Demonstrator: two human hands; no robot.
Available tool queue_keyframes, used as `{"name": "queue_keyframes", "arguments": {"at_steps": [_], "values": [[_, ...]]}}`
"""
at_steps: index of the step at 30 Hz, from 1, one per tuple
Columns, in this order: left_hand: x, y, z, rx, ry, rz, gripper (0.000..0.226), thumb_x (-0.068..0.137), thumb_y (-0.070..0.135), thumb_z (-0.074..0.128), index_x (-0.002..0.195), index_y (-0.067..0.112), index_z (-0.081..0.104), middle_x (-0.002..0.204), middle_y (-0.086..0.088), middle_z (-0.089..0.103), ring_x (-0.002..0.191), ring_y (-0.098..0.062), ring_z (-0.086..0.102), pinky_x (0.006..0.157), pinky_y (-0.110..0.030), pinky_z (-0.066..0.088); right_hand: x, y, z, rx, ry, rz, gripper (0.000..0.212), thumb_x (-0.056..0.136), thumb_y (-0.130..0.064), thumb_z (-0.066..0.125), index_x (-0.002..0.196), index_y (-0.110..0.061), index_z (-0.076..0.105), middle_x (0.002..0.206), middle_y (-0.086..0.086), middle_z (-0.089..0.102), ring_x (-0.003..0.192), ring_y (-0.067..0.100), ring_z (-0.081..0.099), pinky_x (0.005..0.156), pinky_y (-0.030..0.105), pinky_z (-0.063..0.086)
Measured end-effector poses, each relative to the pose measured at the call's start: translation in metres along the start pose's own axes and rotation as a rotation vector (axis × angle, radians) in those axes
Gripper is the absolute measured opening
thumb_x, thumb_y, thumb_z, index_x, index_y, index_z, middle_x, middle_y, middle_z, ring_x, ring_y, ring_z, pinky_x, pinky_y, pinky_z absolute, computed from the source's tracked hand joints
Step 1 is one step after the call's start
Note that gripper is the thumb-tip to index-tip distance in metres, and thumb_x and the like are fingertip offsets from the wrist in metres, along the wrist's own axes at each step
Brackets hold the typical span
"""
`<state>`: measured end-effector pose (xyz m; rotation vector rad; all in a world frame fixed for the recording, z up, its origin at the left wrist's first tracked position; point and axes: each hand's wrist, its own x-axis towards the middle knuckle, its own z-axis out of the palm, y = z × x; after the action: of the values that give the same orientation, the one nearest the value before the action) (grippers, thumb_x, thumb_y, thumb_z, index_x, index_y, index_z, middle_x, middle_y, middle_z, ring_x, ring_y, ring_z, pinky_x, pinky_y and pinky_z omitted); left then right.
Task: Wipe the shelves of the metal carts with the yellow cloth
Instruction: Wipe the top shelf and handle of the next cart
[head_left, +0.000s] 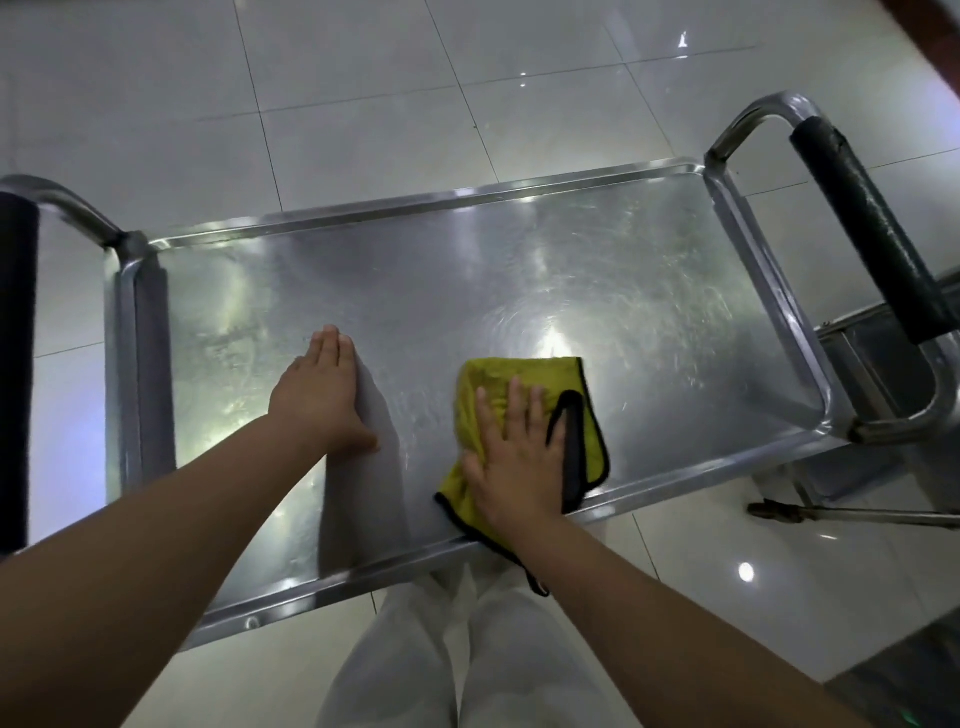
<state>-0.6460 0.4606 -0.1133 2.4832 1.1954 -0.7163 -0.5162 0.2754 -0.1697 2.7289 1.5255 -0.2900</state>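
The shiny top shelf (597, 291) of a metal cart fills the middle of the head view, with a raised rim all round. A folded yellow cloth (496, 382) with a black edge lies on the shelf near its front rim, one corner hanging over the edge. My right hand (514, 452) presses flat on the cloth with fingers spread and straight. My left hand (324, 387) rests flat on the bare metal to the left of the cloth, fingers together and pointing away from me.
Tubular handles with black grips stand at both ends of the cart, one at the right (872, 228) and one at the left (15, 364). A lower metal shelf (883, 353) shows beyond the right end. Glossy tiled floor (363, 78) surrounds the cart; my white trousers (467, 649) are below the front rim.
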Motion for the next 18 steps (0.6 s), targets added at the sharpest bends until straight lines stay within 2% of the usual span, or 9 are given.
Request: {"name": "queue_keyframes", "arguments": {"at_steps": [4,7,12,18], "values": [[0.0,-0.005,0.001,-0.013,-0.005,0.003,0.129,0.069,0.059,0.072,0.148,0.0,-0.01,0.157,-0.015,-0.014,0.146,-0.027,-0.008,0.119,-0.037,0.01,-0.015,-0.054,0.009,0.046,-0.012,-0.207,0.07,0.083,-0.05,0.037,0.149,-0.029,0.027,0.157,0.012,0.024,0.145,0.033,0.014,0.11,0.059,0.01],[-0.001,-0.012,0.001,-0.028,-0.02,0.005,0.124,0.072,0.058,0.069,0.149,0.001,-0.01,0.157,-0.014,-0.016,0.146,-0.026,-0.01,0.118,-0.037,0.009,-0.031,-0.069,0.013,0.047,-0.042,-0.297,0.072,0.082,-0.048,0.04,0.15,-0.029,0.028,0.158,0.01,0.022,0.146,0.032,0.012,0.111,0.057,0.01],[-0.005,-0.019,0.004,-0.01,-0.044,0.02,0.126,0.073,0.058,0.07,0.148,0.001,-0.013,0.157,-0.015,-0.019,0.146,-0.026,-0.012,0.119,-0.036,0.008,-0.04,-0.043,0.012,0.087,-0.034,-0.422,0.07,0.083,-0.046,0.044,0.149,-0.033,0.028,0.159,0.003,0.021,0.148,0.028,0.013,0.114,0.054,0.007],[-0.007,-0.005,0.001,0.04,-0.089,-0.009,0.132,0.069,0.055,0.076,0.147,0.0,-0.016,0.155,-0.016,-0.021,0.146,-0.028,-0.012,0.119,-0.036,0.009,-0.036,0.026,0.002,0.111,-0.053,-0.364,0.071,0.08,-0.048,0.048,0.148,-0.036,0.031,0.158,-0.001,0.024,0.147,0.026,0.015,0.115,0.053,0.008]]}}
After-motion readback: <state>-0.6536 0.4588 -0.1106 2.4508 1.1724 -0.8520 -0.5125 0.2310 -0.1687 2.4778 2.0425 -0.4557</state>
